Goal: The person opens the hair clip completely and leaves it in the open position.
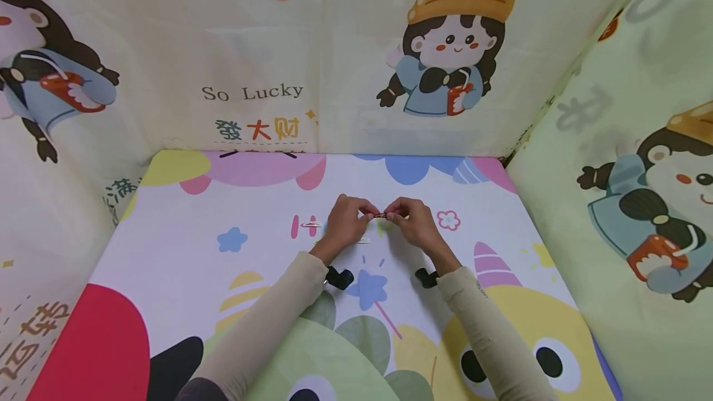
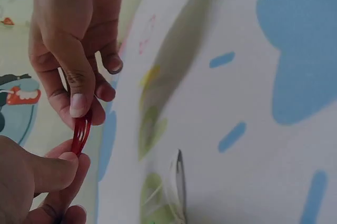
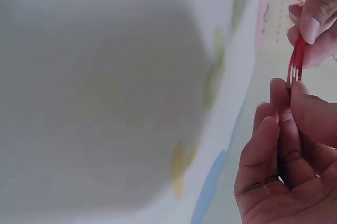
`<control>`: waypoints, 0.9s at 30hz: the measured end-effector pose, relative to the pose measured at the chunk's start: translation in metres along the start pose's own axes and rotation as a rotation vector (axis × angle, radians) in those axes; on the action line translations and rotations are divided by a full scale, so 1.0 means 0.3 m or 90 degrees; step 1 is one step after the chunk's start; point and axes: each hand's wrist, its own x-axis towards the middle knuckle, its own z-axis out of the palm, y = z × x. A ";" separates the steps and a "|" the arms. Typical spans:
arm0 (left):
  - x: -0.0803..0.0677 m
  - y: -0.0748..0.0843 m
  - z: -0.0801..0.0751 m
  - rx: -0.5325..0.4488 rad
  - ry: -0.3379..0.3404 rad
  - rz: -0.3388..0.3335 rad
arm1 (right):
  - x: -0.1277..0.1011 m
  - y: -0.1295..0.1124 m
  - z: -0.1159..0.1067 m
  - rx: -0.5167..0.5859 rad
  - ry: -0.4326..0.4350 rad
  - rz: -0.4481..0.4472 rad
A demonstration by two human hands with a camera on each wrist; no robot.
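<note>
A slim red hair clip (image 2: 81, 133) with slits along its body is held up between my two hands over the middle of the table. Thumb and forefinger of my left hand (image 1: 346, 220) pinch one end. The other end sits between the thumb and fingers of my right hand (image 1: 413, 220). In the right wrist view the red hair clip (image 3: 296, 63) shows its pale slits, with both tips covered by fingers. A silvery clip (image 2: 179, 187) lies on the table below the hands.
Another pale clip (image 1: 311, 225) lies left of my left hand, over a pink printed letter. The table (image 1: 267, 265) carries a cartoon-printed cover. Printed cloth walls (image 1: 345, 79) enclose its back and both sides.
</note>
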 end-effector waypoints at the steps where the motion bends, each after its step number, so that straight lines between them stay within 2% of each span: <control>1: -0.003 -0.001 -0.007 -0.016 0.006 0.004 | -0.001 -0.005 0.000 0.009 0.004 -0.010; 6: -0.018 -0.006 -0.039 -0.135 0.022 0.011 | -0.008 -0.034 -0.001 0.054 0.027 -0.034; 9: -0.024 -0.011 -0.052 -0.184 0.028 0.005 | -0.012 -0.052 -0.002 0.076 0.037 -0.036; 17: -0.040 -0.015 -0.067 -0.239 0.042 -0.016 | -0.014 -0.075 0.004 0.133 0.038 0.007; 27: -0.043 -0.015 -0.071 -0.286 0.027 -0.019 | -0.014 -0.086 0.007 0.156 0.048 0.039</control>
